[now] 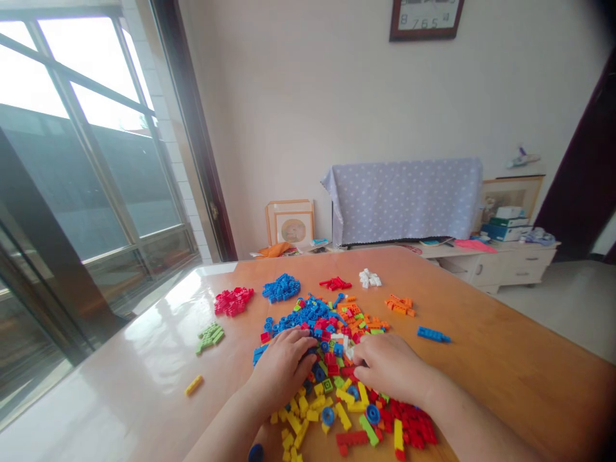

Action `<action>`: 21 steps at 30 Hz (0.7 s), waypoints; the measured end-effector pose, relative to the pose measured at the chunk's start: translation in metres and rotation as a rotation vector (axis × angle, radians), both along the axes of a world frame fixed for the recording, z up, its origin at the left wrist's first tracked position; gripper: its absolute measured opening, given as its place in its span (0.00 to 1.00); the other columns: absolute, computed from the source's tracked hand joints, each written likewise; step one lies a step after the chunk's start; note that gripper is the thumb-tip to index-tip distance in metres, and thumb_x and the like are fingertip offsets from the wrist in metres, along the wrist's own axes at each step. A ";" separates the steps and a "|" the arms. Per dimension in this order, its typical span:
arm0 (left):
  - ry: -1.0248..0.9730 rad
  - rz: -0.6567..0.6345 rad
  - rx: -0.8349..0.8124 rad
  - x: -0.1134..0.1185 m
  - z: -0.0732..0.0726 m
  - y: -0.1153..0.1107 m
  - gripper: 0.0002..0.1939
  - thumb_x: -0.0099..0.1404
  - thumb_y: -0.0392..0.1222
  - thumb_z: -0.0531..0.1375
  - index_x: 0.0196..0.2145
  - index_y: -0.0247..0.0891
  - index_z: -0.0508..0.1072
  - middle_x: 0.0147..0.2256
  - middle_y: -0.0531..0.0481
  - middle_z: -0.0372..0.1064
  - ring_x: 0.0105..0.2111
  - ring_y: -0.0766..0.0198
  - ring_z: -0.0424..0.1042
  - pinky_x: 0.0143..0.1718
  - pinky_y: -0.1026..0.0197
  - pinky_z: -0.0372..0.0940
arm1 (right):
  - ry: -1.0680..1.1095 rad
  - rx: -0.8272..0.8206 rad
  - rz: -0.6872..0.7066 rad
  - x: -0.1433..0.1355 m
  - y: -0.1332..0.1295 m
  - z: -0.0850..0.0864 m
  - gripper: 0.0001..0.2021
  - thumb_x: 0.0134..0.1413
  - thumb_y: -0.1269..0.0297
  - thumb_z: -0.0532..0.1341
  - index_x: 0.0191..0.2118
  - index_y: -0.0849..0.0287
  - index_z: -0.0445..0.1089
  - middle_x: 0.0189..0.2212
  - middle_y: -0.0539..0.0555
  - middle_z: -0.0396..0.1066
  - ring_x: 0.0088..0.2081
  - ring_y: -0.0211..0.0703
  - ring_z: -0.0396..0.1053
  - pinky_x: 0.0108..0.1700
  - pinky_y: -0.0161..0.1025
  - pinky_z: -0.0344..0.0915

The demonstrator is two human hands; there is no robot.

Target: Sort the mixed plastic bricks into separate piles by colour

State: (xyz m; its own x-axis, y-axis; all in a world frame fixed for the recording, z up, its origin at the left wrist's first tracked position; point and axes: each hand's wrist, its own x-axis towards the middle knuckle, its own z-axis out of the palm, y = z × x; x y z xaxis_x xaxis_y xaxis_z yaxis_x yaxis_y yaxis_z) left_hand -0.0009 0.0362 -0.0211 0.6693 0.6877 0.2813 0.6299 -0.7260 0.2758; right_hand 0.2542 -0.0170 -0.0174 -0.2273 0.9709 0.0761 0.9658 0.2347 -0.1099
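A mixed heap of toy building bricks covers the middle of the table, with blue ones at the back, yellow at the front and red at the front right. My left hand rests palm down on the heap's left side, fingers stretched over the bricks and thumb apart. At the heap's right side, my right hand has its fingers curled down beside a white brick. Whatever its fingertips may hold is hidden.
Sorted piles stand around the heap: pink bricks, blue bricks, red bricks, white bricks, orange bricks and green bricks. A yellow brick lies left, a blue brick row right.
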 end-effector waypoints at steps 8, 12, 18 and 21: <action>-0.015 -0.011 0.004 -0.001 -0.003 0.001 0.16 0.74 0.46 0.55 0.55 0.49 0.75 0.56 0.49 0.72 0.58 0.52 0.69 0.61 0.48 0.65 | 0.074 -0.051 -0.005 -0.002 0.001 -0.001 0.03 0.49 0.67 0.61 0.27 0.55 0.72 0.28 0.48 0.72 0.29 0.36 0.61 0.30 0.37 0.42; -0.012 -0.017 0.006 -0.002 -0.004 0.002 0.16 0.74 0.47 0.55 0.55 0.48 0.75 0.56 0.48 0.72 0.58 0.52 0.68 0.61 0.49 0.65 | 0.123 -0.051 0.027 -0.003 0.000 0.000 0.03 0.49 0.70 0.61 0.28 0.56 0.71 0.29 0.48 0.72 0.29 0.35 0.61 0.31 0.36 0.44; -0.025 -0.033 0.029 -0.003 -0.006 0.002 0.16 0.73 0.46 0.55 0.55 0.46 0.75 0.54 0.47 0.73 0.56 0.54 0.70 0.59 0.51 0.65 | 0.272 -0.066 0.043 0.004 -0.002 0.008 0.04 0.50 0.70 0.60 0.26 0.57 0.69 0.27 0.47 0.71 0.28 0.35 0.63 0.30 0.34 0.49; -0.030 -0.038 0.042 -0.004 -0.006 0.002 0.15 0.73 0.46 0.55 0.53 0.46 0.75 0.52 0.48 0.74 0.55 0.54 0.70 0.59 0.52 0.65 | 0.470 -0.112 0.014 0.009 -0.002 0.014 0.03 0.53 0.67 0.60 0.30 0.56 0.70 0.26 0.46 0.71 0.29 0.36 0.65 0.30 0.32 0.53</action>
State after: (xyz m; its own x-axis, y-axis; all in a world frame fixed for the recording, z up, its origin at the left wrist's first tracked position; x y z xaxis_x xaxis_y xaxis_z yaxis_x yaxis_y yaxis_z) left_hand -0.0054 0.0379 -0.0272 0.6853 0.6493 0.3298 0.5940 -0.7604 0.2626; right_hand 0.2630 -0.0194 -0.0038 -0.2067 0.9760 0.0689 0.8021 0.2094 -0.5593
